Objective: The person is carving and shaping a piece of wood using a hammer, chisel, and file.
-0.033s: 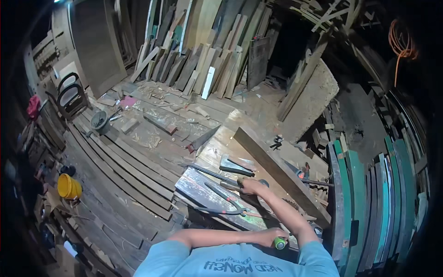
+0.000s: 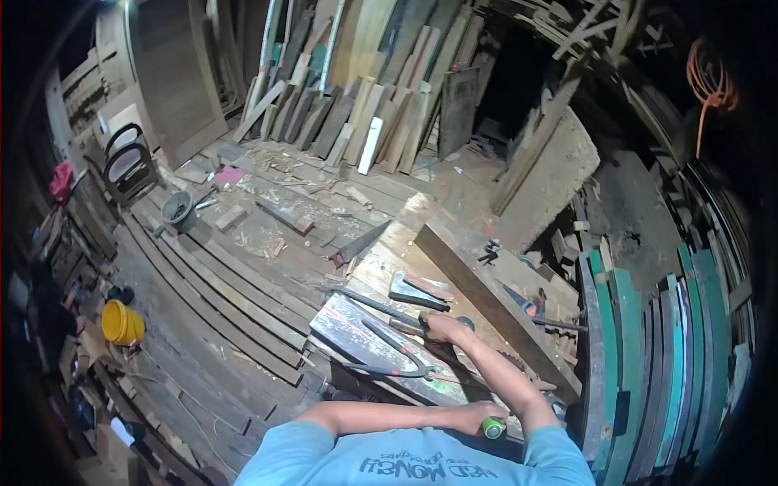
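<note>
My right hand [image 2: 444, 328] is closed on the dark metal shaft of a tool [image 2: 405, 322] lying over the workbench [image 2: 381, 267]. My left hand [image 2: 474, 417] is wrapped round a green cylindrical object [image 2: 492, 428] close to my shirt, below the bench's near side. Black-and-orange long-handled tools [image 2: 397, 368] lie on a scuffed metal-topped board [image 2: 332, 320]. A wedge-shaped metal piece [image 2: 409, 292] rests just beyond the shaft. A long dark beam [image 2: 478, 292] runs diagonally along the bench's right part.
Planks lean upright at the back [image 2: 369, 130] and painted green boards at the right [image 2: 624, 364]. Long boards [image 2: 219, 292] lie on the left floor, beside a gray bucket [image 2: 177, 209] and a yellow bucket [image 2: 121, 324]. An orange cord [image 2: 705, 89] hangs at top right.
The whole view has shifted slightly. My hands and the things they hold show no clear change.
</note>
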`<state>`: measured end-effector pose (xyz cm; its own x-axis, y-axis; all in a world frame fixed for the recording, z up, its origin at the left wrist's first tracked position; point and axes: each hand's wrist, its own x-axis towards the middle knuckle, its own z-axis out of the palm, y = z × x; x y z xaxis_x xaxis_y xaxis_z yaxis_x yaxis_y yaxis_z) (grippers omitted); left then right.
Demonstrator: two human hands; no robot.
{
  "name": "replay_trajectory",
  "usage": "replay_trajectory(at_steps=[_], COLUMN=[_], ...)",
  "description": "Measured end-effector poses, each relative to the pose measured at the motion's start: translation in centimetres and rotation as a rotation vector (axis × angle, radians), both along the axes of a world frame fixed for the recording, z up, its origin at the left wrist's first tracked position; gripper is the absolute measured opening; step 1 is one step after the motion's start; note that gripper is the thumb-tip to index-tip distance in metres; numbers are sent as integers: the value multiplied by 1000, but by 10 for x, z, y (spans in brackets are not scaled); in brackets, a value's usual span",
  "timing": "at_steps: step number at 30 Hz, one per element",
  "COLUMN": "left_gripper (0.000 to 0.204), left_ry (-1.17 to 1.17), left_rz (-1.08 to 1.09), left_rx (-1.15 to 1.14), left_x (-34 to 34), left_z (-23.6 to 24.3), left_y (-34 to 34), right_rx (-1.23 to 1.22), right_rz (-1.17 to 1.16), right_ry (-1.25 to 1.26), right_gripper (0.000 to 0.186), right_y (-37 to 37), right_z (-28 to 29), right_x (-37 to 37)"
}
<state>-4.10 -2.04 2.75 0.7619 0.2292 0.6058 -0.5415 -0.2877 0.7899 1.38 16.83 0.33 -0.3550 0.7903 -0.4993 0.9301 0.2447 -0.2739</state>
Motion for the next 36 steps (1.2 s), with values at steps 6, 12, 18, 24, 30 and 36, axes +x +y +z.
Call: replay_trajectory(at_steps=[6, 12, 18, 24, 30, 36], left_gripper=[16, 16, 25, 18, 15, 17], left_ry=[-48, -22, 11, 30, 39, 143], left_rz=[5, -10, 13, -13, -40, -109], left_rx=[-40, -27, -68, 24, 35, 151], left_x=[3, 0, -2, -4, -7, -11], left_z=[-10, -3, 2, 2, 3, 8], left_y=[1, 5, 3, -1, -7, -13], right_rx=[-5, -24, -74, -299, -296, -441], right_rz=[-186, -148, -193, -450, -534, -528], right_ry=[-87, -168, -109, 483, 813, 1549], right_gripper=[47, 51, 52, 36, 29, 17], right_y=[0, 9, 12, -7, -2, -25], right_z=[-5, 0, 13, 40, 80, 106], right_x=[-16, -25, -51, -87, -86, -58])
